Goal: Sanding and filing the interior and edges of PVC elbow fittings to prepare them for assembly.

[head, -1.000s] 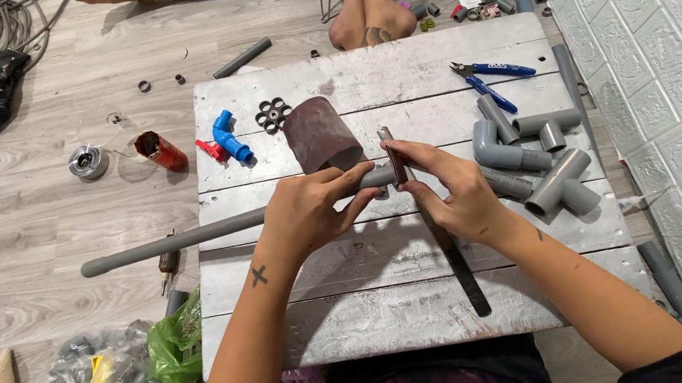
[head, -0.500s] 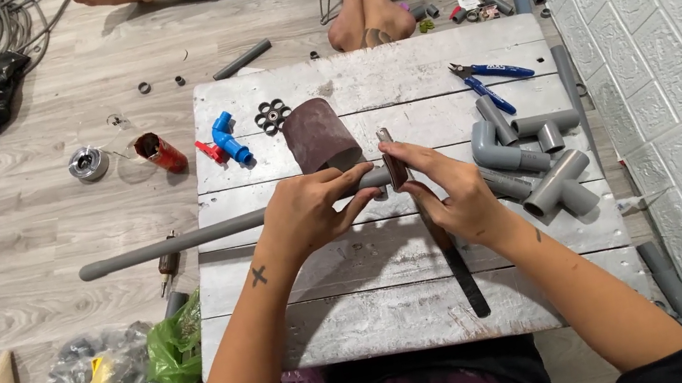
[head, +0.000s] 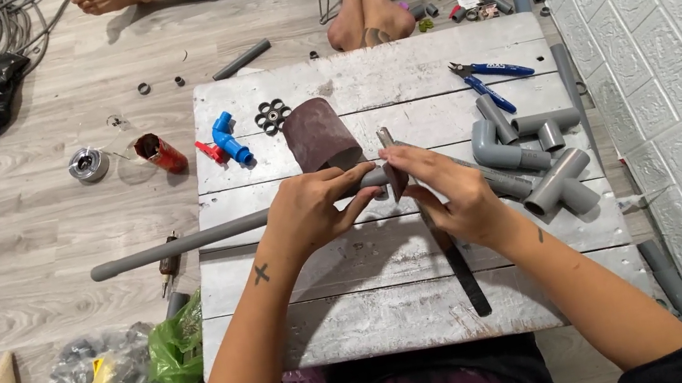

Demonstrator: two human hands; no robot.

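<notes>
A long grey pipe (head: 218,234) lies across the whitewashed wooden surface (head: 398,303), its left end jutting out over the floor. The left hand (head: 312,211) is wrapped around the pipe near its right end, and the right hand (head: 448,191) pinches a dark flat tool (head: 450,252) set against that end. Just behind the hands lies a brown roll of sandpaper (head: 320,134); to the right sit grey pipe fittings (head: 536,157) and blue-handled pliers (head: 489,74).

A weathered white plank tabletop (head: 398,303) carried grey pipe fittings (head: 531,158), blue-handled pliers (head: 489,76), a blue elbow (head: 227,139), black rings (head: 272,117) and a sandpaper roll (head: 318,135).
</notes>
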